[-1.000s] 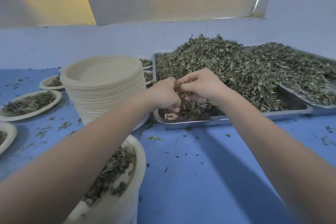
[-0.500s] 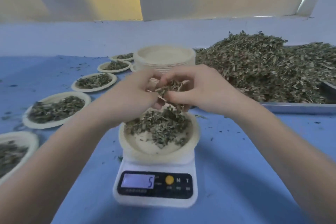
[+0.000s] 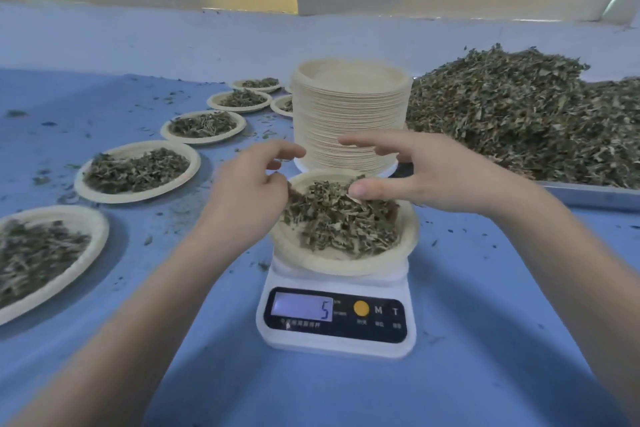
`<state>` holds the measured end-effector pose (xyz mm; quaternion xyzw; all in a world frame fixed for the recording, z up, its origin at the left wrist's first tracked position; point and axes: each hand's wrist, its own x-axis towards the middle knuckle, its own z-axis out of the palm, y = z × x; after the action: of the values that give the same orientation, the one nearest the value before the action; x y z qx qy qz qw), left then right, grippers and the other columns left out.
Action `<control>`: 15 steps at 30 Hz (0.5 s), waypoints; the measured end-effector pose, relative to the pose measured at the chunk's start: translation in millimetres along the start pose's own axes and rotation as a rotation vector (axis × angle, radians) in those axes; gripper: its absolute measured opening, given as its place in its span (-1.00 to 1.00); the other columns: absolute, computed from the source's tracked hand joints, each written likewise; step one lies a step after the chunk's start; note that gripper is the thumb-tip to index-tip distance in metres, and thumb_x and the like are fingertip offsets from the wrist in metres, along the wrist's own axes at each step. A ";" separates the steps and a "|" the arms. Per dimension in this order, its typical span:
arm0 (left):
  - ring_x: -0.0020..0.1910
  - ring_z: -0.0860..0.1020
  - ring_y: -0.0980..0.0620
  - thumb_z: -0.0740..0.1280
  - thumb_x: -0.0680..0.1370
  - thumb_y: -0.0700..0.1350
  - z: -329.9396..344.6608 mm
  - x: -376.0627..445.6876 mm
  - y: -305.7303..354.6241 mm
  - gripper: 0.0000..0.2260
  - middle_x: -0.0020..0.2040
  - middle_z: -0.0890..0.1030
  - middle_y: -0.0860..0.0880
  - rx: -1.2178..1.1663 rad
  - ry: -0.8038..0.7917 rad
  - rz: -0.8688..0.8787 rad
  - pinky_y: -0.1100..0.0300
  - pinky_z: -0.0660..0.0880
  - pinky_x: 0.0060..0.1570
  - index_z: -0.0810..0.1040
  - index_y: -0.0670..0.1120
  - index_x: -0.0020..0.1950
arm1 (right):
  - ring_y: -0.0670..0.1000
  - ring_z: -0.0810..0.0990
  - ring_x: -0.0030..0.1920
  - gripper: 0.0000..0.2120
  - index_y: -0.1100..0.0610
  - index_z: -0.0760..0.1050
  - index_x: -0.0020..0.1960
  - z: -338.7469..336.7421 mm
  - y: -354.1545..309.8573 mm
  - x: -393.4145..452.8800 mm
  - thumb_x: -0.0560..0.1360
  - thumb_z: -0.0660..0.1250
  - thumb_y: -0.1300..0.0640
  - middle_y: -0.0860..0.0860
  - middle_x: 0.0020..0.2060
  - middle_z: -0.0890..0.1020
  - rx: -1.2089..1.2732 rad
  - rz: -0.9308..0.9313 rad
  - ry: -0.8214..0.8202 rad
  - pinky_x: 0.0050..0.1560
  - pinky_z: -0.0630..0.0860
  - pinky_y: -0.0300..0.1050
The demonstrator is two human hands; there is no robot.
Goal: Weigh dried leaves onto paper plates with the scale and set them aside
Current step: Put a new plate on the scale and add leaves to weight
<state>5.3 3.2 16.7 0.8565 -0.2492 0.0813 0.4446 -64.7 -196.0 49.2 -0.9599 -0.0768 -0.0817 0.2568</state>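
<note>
A white digital scale (image 3: pixel 337 321) stands in front of me, its display reading 5. On it rests a paper plate (image 3: pixel 349 263) holding a heap of dried leaves (image 3: pixel 341 218). My left hand (image 3: pixel 252 189) hovers at the plate's left rim with fingers loosely spread and nothing in them. My right hand (image 3: pixel 419 173) hangs over the plate's far right side, fingers straight, thumb just above the leaves, holding nothing. A big pile of dried leaves (image 3: pixel 519 114) fills a metal tray (image 3: pixel 595 196) at the right.
A tall stack of paper plates (image 3: pixel 349 114) stands just behind the scale. Several filled plates (image 3: pixel 138 172) curve away along the left on the blue table (image 3: pixel 485 340). Leaf crumbs are scattered over the surface.
Both hands carried a pinch of leaves from the tray to the plate on the scale, then let go and spread apart. The heap on the plate has grown.
</note>
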 end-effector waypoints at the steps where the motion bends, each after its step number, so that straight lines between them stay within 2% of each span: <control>1: 0.16 0.46 0.19 0.09 0.50 -0.37 1.4 0.7 -1.3 -0.55 0.12 0.54 0.17 -0.013 0.005 0.003 0.46 0.31 -0.13 0.54 0.08 0.14 | -0.55 0.31 0.07 -0.34 -0.40 0.31 0.31 1.2 0.5 0.5 0.22 0.29 -0.43 -0.45 0.23 0.40 0.008 0.004 0.012 0.04 0.23 -0.59; 4: 0.13 0.46 0.21 0.13 0.50 -0.34 3.2 2.2 -3.3 -0.58 0.03 0.53 0.27 -0.034 0.013 0.020 0.40 0.33 -0.06 0.54 0.11 0.13 | -0.44 0.32 0.18 -0.33 -0.38 0.33 0.31 3.6 1.2 1.7 0.22 0.27 -0.44 -0.41 0.26 0.40 0.025 0.002 0.023 0.10 0.22 -0.52; 7: 0.08 0.46 0.24 0.17 0.50 -0.30 4.5 3.5 -3.3 -0.62 -0.04 0.49 0.37 -0.044 0.024 0.034 0.41 0.33 -0.05 0.55 0.13 0.12 | -0.43 0.34 0.18 -0.31 -0.37 0.33 0.31 5.3 1.1 4.2 0.20 0.27 -0.46 -0.46 0.21 0.40 0.029 0.004 0.007 0.14 0.27 -0.44; 11: 0.10 0.46 0.23 0.21 0.49 -0.28 7.9 3.1 -4.1 -0.63 0.02 0.54 0.30 -0.046 0.021 0.046 0.24 0.38 0.11 0.55 0.12 0.14 | -0.61 0.26 0.07 -0.29 -0.37 0.33 0.32 7.3 1.6 6.1 0.18 0.28 -0.47 -0.51 0.15 0.37 0.037 0.001 -0.022 0.16 0.26 -0.45; 15: 0.18 0.45 0.18 0.25 0.50 -0.24 10.5 3.2 -6.7 -0.64 0.14 0.55 0.20 -0.006 -0.003 0.071 0.22 0.35 0.17 0.54 0.08 0.21 | -0.44 0.29 0.21 -0.21 -0.38 0.27 0.35 6.8 1.9 4.9 0.15 0.30 -0.49 -0.45 0.28 0.35 0.050 0.020 -0.078 0.27 0.29 -0.29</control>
<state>10.5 -3.2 6.8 0.8459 -0.2804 0.0950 0.4436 -58.8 -193.7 43.5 -0.9564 -0.0791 -0.0396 0.2785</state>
